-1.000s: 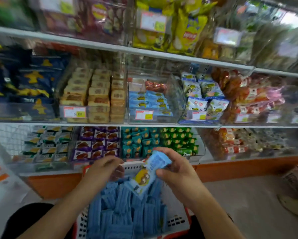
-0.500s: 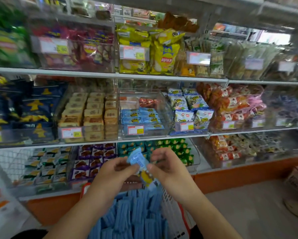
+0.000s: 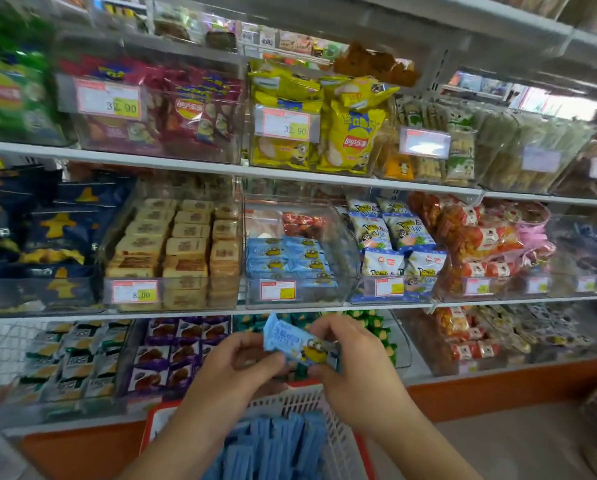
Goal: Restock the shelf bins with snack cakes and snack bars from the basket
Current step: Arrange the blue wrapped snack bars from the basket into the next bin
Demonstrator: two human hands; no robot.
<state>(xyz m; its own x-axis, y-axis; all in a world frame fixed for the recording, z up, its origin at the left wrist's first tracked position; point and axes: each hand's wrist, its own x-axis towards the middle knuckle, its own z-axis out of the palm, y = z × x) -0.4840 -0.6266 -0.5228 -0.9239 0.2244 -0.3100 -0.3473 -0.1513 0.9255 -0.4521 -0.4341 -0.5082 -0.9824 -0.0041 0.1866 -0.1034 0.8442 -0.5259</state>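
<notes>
A light-blue snack cake packet with a yellow cartoon figure lies flat between both my hands above the basket. My left hand pinches its left end, and my right hand grips its right end. Below them the white mesh basket with a red rim holds several more blue packets standing on edge. On the middle shelf, straight above my hands, a clear bin is partly filled with the same blue packets.
Beige cake bars fill the bin to the left, white-and-blue snack bags the one to the right. The lower shelf holds purple and green packets behind my hands. Chip bags stand on the upper shelf. The floor lies at the right.
Both hands have lifted the blue packet out of the basket and turned it level. My view has tilted upward toward the shelves, so the basket now sits lower in frame.
</notes>
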